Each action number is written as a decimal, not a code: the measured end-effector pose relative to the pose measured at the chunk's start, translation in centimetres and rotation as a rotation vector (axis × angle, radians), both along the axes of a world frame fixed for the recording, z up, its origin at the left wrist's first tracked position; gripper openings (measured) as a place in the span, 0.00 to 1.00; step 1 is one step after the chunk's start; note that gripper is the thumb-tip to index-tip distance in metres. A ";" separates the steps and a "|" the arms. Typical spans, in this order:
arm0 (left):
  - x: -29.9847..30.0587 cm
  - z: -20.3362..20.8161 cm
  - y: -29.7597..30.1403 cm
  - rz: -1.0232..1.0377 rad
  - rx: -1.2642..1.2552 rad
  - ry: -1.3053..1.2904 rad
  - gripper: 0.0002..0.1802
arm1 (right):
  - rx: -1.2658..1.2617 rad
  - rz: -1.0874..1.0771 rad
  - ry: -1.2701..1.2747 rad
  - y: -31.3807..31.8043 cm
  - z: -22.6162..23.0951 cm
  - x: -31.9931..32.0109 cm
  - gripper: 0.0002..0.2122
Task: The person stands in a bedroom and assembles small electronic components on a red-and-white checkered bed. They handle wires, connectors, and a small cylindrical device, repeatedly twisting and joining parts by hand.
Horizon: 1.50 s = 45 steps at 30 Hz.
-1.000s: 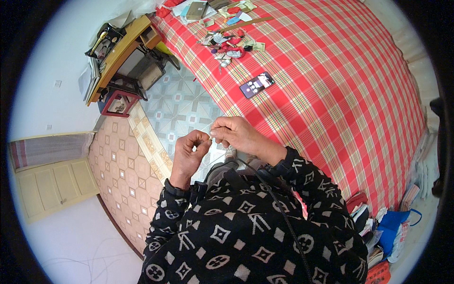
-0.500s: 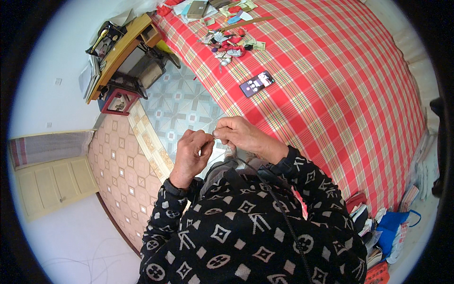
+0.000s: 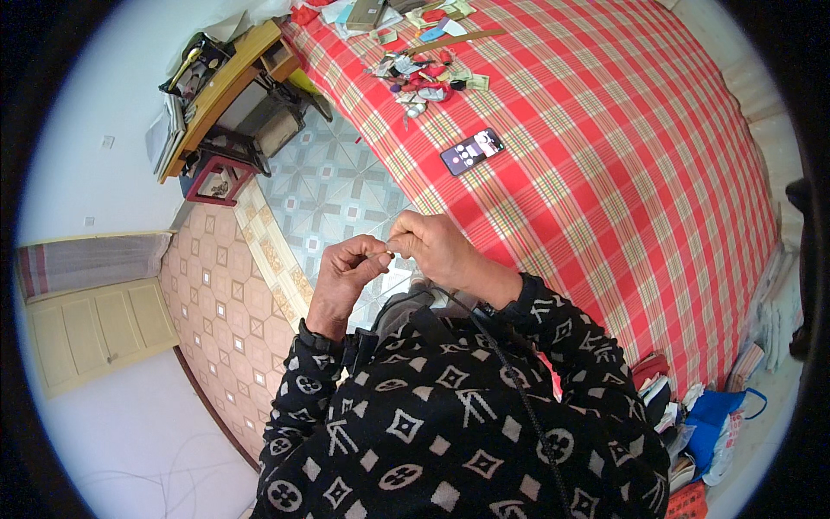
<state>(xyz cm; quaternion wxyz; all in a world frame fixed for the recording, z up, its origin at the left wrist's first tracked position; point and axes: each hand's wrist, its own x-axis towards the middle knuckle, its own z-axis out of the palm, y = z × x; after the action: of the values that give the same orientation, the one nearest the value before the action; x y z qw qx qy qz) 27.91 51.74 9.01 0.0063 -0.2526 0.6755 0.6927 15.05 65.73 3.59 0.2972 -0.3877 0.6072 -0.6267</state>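
In front of my body, over the gap beside the bed, my two hands meet at the fingertips. My left hand (image 3: 346, 275) is closed in a pinch, thumb against forefinger. Close against it, my right hand (image 3: 435, 248) also pinches, its fingers curled in. Whatever sits between the fingertips is tiny and dark; I cannot make out its kind. Beyond my right hand, a smartphone (image 3: 472, 151) with a lit screen lies on the red plaid bedspread (image 3: 596, 173). Farther off on the bedspread is a pile of small items (image 3: 424, 82), with red, silver and dark pieces among them.
At the far left stands a wooden desk (image 3: 220, 95) with papers and a dark red framed box (image 3: 216, 182) beneath. A brown strip (image 3: 458, 41) lies behind the pile. At the lower right are folded clothes and a blue bag (image 3: 713, 424). A tiled floor (image 3: 333, 190) borders the bed.
My left hand has turned so that its fingers stretch more toward the right hand. The right fingers have curled in more. Both hands stay together at about the same place.
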 end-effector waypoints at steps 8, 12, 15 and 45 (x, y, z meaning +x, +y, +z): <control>0.0 -0.8 -0.4 -0.119 -0.343 0.121 0.02 | 0.168 0.141 -0.317 0.4 0.8 -0.7 0.09; -0.1 -0.7 -0.1 -0.082 -0.266 0.069 0.04 | 0.115 0.108 -0.100 0.5 0.6 -0.7 0.10; -0.2 -0.6 -0.1 -0.014 -0.020 0.004 0.09 | 0.073 0.065 0.027 0.5 0.2 -0.5 0.09; -0.9 -1.5 -0.5 0.008 -0.086 0.016 0.09 | 0.121 -0.008 0.139 0.2 -0.2 -0.8 0.08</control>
<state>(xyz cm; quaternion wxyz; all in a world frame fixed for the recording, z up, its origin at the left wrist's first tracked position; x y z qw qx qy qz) 27.00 51.23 7.47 -0.0127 -0.2497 0.7036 0.6651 14.28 65.90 3.40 0.2749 -0.4092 0.6646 -0.5615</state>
